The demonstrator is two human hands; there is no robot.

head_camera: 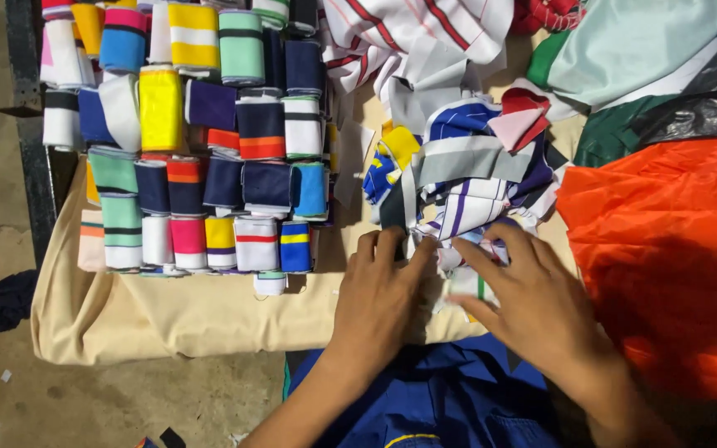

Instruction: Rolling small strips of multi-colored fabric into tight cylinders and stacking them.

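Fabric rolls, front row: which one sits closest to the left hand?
The blue roll with a yellow stripe, at the right end of the front row. The left hand lies just right of it; the pink and yellow rolls sit farther left.

Left hand (379, 299) and right hand (533, 303) cover the scraps (466, 187) beneath their palms; whether any fingers pinch cloth can't tell. Forearms cut off by bottom edge. Orange bag (674, 265) right of the hands runs off frame. Top rolls (192, 33) beyond the fingertips are cropped
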